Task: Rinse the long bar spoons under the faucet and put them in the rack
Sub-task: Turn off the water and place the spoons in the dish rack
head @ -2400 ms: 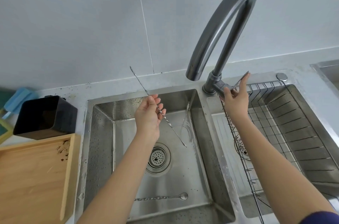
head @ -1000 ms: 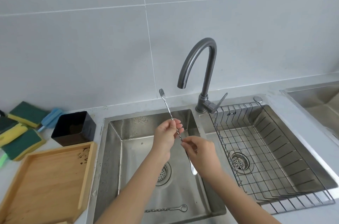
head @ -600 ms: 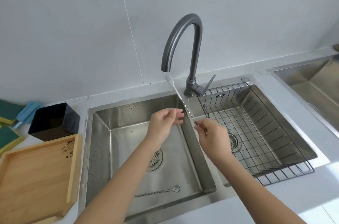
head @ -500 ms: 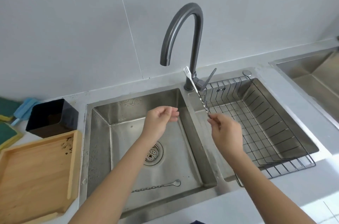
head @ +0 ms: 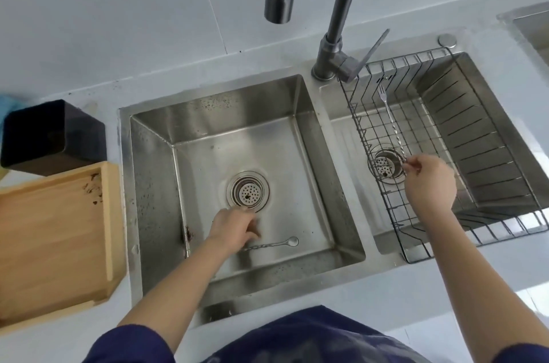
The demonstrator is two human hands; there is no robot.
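Note:
My right hand (head: 429, 181) pinches one long twisted bar spoon (head: 391, 122) by its lower end, holding it over the wire rack (head: 416, 255) in the right basin, fork tip pointing away from me. My left hand (head: 234, 229) reaches down to the floor of the left basin (head: 300, 136), its fingers at the handle of a second bar spoon (head: 276, 243) that lies flat with its bowl to the right. Whether the fingers grip this spoon is hidden. The faucet (head: 335, 6) arches over the divider; no water runs from it.
A black square container (head: 53, 136) and a wooden tray (head: 53, 243) stand on the counter to the left of the sink. The left basin's drain strainer (head: 248, 191) lies just beyond my left hand. Another sink edge (head: 531, 23) shows at far right.
My right hand carried the spoon from near the faucet rightward and down over the rack. My left hand let go of it and dropped to the spoon on the left basin floor.

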